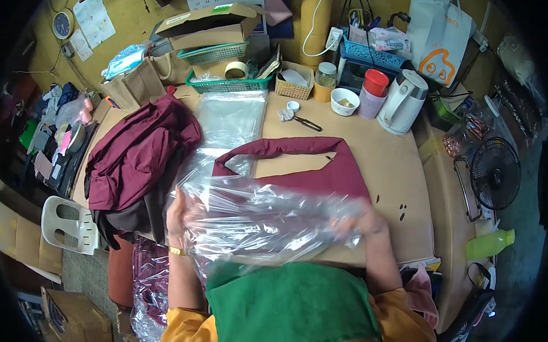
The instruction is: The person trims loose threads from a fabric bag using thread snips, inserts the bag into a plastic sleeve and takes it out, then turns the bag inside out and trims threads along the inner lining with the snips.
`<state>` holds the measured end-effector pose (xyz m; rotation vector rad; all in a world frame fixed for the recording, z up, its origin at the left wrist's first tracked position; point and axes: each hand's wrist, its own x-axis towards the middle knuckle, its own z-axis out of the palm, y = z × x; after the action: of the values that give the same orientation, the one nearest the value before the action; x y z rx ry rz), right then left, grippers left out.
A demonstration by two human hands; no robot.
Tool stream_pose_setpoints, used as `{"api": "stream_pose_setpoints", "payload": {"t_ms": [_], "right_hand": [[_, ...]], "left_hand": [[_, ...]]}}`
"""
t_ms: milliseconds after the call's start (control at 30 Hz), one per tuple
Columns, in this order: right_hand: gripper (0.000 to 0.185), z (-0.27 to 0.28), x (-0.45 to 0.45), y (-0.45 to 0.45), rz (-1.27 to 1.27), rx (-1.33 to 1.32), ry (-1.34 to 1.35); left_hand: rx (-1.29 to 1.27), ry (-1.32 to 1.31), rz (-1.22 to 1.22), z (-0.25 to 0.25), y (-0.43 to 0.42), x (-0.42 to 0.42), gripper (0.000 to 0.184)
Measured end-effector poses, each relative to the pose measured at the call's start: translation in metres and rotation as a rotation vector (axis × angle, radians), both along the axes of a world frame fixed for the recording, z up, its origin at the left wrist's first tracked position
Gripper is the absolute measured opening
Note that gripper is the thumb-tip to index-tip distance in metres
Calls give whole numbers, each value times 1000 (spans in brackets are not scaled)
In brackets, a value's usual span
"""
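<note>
A clear plastic bag (254, 221) stretches between my hands near the table's front edge, crinkled and glossy. My left hand (177, 213) is closed on its left side. My right hand (364, 221), smeared by motion, grips the right side, with some fingers showing through the film. Beyond the plastic lies a maroon fabric bag (352, 168) with a wide padded strap looped away from me. Its lower part is covered by the film; whether any of it is inside the plastic I cannot tell.
A pile of maroon bags (145, 148) lies at left, beside a stack of flat clear plastic bags (230, 121). Small snips (307, 123), a white bowl (345, 102), a red-lidded cup (375, 84) and a white kettle (403, 103) stand farther back. A black fan (495, 172) is at right.
</note>
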<state>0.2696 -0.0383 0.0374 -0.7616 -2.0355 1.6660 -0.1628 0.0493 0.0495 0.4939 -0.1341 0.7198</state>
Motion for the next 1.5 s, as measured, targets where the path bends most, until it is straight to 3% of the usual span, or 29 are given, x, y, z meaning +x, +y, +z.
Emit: {"api": "stream_pose_setpoints", "payload": {"t_ms": [33,100,167,200,233,267,300,367,400,433,500,533,600,667,733,767,800,867,933,1000,1033,1100,1133,1167,1200,1267,1333,1400,1500], "right_hand": [[17,0,1,-1,-302,-156,578],[10,-2,1,2,-612,-315,1160],[11,-2,2,10,-233,-542,1308],[11,1,2,12,-106,-619,1343],[15,6,3,8,-163,-357,616],[18,10,3,7,-194,-83,-113],[18,8,2,7,-194,-81,-114],[17,-1,-2,2,17,-29,209],[16,-5,3,-7,-289,-240,567],[19,-9,6,-1,-276,-223,915],[22,-16,7,0,-266,-201,1270],[29,-17,7,-4,-305,-373,1364],[37,-19,17,-7,-342,-545,1457],[43,-13,39,-7,-447,-262,550],[56,0,42,-5,-757,-64,454],[64,8,60,5,-687,-90,562],[73,14,74,13,-615,-114,667],[73,19,87,25,-633,-100,625],[73,24,87,34,-652,-82,588],[61,55,52,38,-810,-55,745],[55,57,47,46,-695,-10,788],[59,40,32,53,-705,439,221],[64,41,24,34,-644,503,-280],[64,38,16,26,-482,776,-616],[68,20,12,18,-390,763,-790],[71,-25,7,-1,-427,704,-868],[71,-30,-5,-9,-505,691,-917],[71,-36,-21,-17,-579,677,-967],[71,-43,-38,-29,-819,579,-1024]], "left_hand": [[216,349,69,-1,-6,3,34],[773,1058,52,14,-21,18,42],[768,1578,-213,22,-10,16,35],[438,1303,303,13,-13,16,21],[291,898,717,6,-17,17,27],[-53,557,908,21,-17,32,26],[-18,362,627,14,-11,21,22],[17,-21,84,11,-5,15,18],[15,-23,91,7,-12,12,18],[200,363,194,0,-22,7,22],[511,845,25,-7,-23,2,35],[634,924,-244,-9,-16,-1,37],[353,804,62,-23,-26,-20,44],[118,430,369,-32,-30,-33,50],[404,577,50,-26,-21,-41,60],[581,627,-99,-18,-17,-42,65],[521,982,-188,14,-25,-30,67],[680,844,-24,23,-25,-3,64],[520,759,307,28,-24,-1,48],[627,866,493,37,-5,-21,21],[600,860,681,60,-9,-18,17],[523,843,1132,76,-1,-36,15],[452,708,1255,80,-1,-36,26],[556,884,1448,85,-6,-27,33],[660,1060,1640,86,-14,-9,40],[884,1506,1556,56,-34,24,52],[1187,1558,1306,17,-56,81,60],[1216,1642,972,5,-69,129,68],[1497,1909,911,-57,-30,130,72]]}}
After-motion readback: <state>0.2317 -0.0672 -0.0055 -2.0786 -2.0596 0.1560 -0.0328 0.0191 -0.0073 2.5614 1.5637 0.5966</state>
